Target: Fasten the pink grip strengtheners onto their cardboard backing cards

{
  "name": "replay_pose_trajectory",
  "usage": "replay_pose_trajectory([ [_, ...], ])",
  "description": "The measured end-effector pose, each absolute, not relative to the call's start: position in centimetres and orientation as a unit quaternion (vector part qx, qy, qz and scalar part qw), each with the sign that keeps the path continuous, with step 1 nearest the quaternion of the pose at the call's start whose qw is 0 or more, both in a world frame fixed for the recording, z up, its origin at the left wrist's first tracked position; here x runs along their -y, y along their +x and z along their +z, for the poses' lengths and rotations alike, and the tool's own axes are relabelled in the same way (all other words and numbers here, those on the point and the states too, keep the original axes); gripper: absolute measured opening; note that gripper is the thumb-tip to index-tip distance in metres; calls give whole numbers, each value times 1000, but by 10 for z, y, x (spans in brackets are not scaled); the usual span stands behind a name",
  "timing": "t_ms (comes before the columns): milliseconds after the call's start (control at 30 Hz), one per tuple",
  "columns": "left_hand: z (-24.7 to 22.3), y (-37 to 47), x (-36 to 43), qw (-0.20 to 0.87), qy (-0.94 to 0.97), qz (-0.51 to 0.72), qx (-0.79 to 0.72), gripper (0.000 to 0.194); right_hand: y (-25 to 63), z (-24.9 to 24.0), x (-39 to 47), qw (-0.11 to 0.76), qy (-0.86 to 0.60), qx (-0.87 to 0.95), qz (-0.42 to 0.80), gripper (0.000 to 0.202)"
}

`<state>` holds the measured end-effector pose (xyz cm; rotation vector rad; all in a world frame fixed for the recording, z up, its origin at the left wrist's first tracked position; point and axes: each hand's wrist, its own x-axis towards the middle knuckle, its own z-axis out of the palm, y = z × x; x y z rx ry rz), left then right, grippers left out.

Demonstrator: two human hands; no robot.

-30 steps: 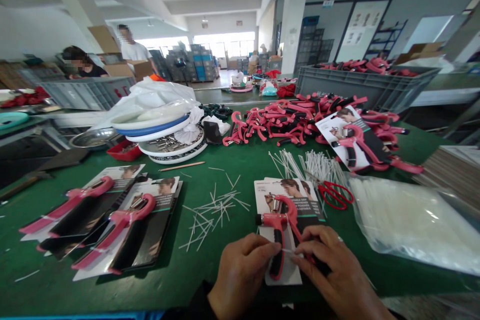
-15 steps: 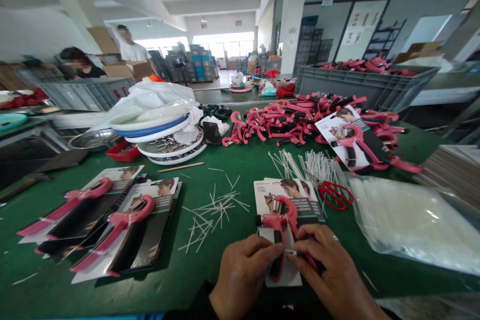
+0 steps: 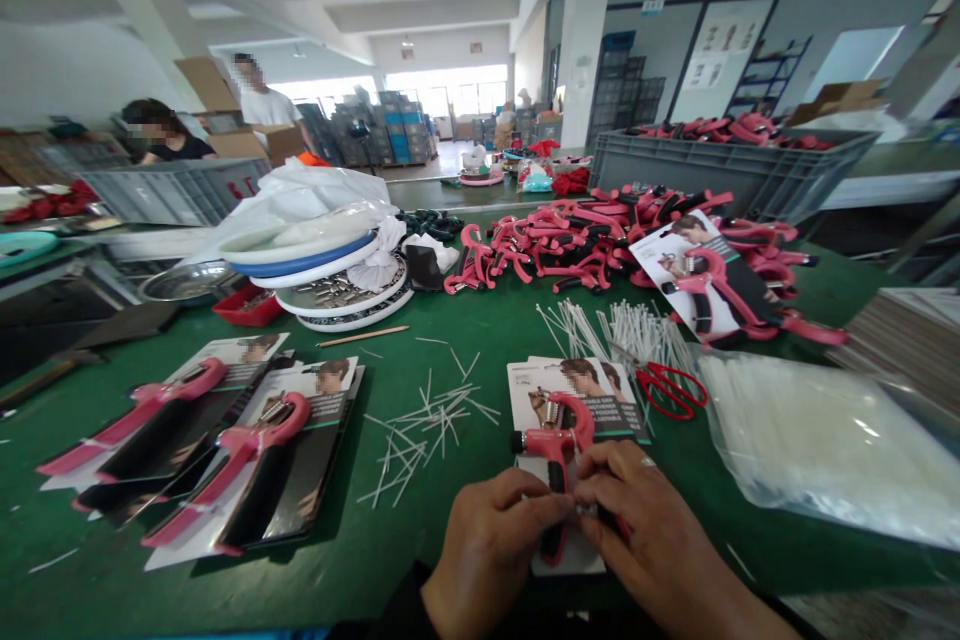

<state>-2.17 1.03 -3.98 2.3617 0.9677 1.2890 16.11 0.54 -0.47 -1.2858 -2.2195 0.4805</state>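
A pink and black hand grip strengthener [image 3: 561, 442] lies on a printed backing card [image 3: 529, 382] in front of me. My left hand [image 3: 491, 535] pinches at its black handle from the left, and my right hand [image 3: 649, 530] pinches from the right. Their fingertips meet over a white cable tie [image 3: 583, 510], mostly hidden between them. Loose and cut ties [image 3: 424, 435] are strewn to the left, while a bundle of long ties [image 3: 645, 330] lies beyond the card beside red-handled scissors [image 3: 671, 392].
Carded grip strengtheners [image 3: 255, 450] lie at left. Behind are a heap of grips [image 3: 555, 235], stacked round trays [image 3: 337, 295] and a grey crate [image 3: 720, 175]. A plastic bag of ties [image 3: 825, 440] and stacked cards [image 3: 900, 350] are at right. Two people work at back left.
My right hand has shifted slightly left and up, closing in on my left fingertips. Less of the cable tie shows between them. The grip and card stay in place.
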Motion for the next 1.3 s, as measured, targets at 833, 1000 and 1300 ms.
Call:
replay_pose_trajectory([
  [833,-23,-4,-10,221,845,304,-380,10,178,-8,6,157,-495,840,156,22],
  [1000,-15,-4,-14,169,859,236,-421,10,175,-10,4,106,-495,859,79,19],
  [1300,-13,1,-9,181,830,212,-483,27,171,-14,2,52,-456,885,-78,19],
])
